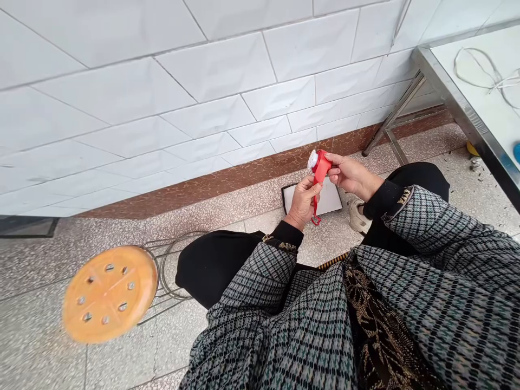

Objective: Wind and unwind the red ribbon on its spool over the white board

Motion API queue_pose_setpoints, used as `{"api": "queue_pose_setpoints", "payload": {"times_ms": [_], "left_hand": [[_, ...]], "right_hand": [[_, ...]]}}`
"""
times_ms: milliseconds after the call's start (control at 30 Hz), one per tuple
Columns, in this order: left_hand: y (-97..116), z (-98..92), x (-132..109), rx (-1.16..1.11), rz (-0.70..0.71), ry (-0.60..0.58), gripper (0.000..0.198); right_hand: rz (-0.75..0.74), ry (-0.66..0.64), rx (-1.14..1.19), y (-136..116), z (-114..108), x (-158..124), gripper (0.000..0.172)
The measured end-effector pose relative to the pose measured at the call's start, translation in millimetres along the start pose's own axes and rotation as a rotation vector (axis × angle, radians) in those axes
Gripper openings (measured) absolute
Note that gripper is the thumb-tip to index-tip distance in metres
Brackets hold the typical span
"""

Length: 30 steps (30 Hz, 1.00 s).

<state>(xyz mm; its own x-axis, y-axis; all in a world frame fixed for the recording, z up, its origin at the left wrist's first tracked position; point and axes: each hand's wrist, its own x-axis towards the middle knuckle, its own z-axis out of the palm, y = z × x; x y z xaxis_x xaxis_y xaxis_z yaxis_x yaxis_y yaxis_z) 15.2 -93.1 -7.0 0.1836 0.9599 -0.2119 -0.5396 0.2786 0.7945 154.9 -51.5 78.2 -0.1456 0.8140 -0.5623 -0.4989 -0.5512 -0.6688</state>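
Both my hands are raised in front of me around a small red plastic thing with a white round end (pixel 320 164); its exact kind I cannot make out. My left hand (pixel 303 200) closes around its lower red part, and a thin red piece with a looped tip hangs below the fingers. At its upper right side, my right hand (pixel 350 172) pinches the red body between thumb and fingers. The white end faces the tiled wall. Beneath the hands, a white tray-like thing with a dark rim (pixel 331 199) lies on the floor, partly covered by them.
An orange round stool (pixel 109 292) with a metal frame stands at the left. To the right is a metal-edged table (pixel 467 103) with a white cable (pixel 493 76) on top. A white tiled wall (pixel 227 70) rises ahead. A light shoe (pixel 359 215) shows beside the tray-like thing.
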Motion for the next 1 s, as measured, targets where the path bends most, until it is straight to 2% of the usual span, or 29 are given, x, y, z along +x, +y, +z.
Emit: {"api": "queue_pose_setpoints", "payload": {"times_ms": [200,600,833,1000], "left_hand": [[1,-0.4,-1,-0.047,0.022,0.022,0.054],[-1,-6.9,2,-0.027,0.039,-0.031,0.05],[9,-4.6,0,0.023,-0.016,-0.019,0.055],[1,1.0,-2,0.079,-0.068,-0.024,0.057]], "right_hand": [[0.006,0.012,-0.002,-1,0,-3,0.028],[0.079,-0.011,0.005,-3,0,-3,0.029],[0.053,0.028,-0.016,-5,-1,-4,0.029],[0.077,0.024,0.015,-3,-2,-3,0.025]]}}
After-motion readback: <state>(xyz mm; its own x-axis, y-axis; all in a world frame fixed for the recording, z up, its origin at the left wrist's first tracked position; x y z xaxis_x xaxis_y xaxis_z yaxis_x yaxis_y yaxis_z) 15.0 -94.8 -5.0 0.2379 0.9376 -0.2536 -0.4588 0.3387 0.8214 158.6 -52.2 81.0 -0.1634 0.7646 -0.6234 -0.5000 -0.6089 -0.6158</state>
